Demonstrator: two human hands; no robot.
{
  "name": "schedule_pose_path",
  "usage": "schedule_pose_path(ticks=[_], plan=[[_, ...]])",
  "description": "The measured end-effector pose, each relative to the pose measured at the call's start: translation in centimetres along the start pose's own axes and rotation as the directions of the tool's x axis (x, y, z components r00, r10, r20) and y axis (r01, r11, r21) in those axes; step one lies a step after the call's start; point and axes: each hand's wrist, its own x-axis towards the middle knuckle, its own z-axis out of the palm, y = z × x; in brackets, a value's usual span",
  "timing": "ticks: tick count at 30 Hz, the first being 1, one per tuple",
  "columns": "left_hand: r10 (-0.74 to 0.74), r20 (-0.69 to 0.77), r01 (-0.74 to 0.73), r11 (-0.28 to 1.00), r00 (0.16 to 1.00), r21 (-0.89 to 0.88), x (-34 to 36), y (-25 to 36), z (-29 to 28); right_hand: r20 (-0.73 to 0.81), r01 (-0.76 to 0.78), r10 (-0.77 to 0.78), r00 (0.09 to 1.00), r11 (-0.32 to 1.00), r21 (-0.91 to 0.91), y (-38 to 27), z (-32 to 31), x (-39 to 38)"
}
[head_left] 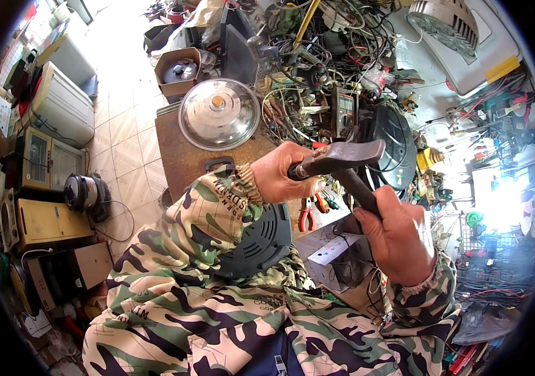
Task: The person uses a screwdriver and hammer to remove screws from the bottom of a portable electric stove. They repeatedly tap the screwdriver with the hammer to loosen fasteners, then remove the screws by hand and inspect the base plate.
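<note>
Two-handed hold on a dark steel hammer with a wedge-tipped head and a straight dark handle [355, 155]; it is raised in front of the torso, between the hands, no contact with the bench visible. Left hand [283, 172]: fingers curled round the blunt end of the head, thumb along the near side; far side of that grip hidden. Right hand [402, 238]: fingers wrapped round the handle, thumb lying along it. Head lies roughly crosswise, wedge tip pointing right. Nearby: brown wooden bench [173, 138] carrying a round clear glass lid with a metal rim [200, 122]; red-handled pliers [306, 219] below the head; round black domed plastic piece [394, 141] just beyond the wedge tip. Handling notes (judgement): let the left hand bear the head's weight and the right govern its angle; turn slowly, since the wedge tip looks close to the black piece; hold the left fingers clear of any edge; keep the glass lid out of reach of a slip.
</note>
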Motion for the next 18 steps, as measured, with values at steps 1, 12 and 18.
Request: schedule_pose_path(ticks=[1, 12, 18], plan=[[-0.037, 0.005, 0.037, 0.999, 0.999, 0.024, -0.2, -0.1, -0.2, -0.007, -0.006, 0.007, 1.0, 1.0, 0.012, 0.1, -0.2, 0.1], [0.078, -0.018, -0.075, 0.991, 0.997, 0.107, -0.8, 0.2, -0.3, -0.079, 0.042, -0.041, 0.996, 0.999, 0.01, 0.3, 0.0, 0.6], [-0.028, 0.047, 0.026, 0.998, 0.998, 0.056, -0.2, -0.4, -1.1, -0.069, 0.01, -0.009, 0.998, 1.0, 0.005, 0.8, 1.2, 0.3]])
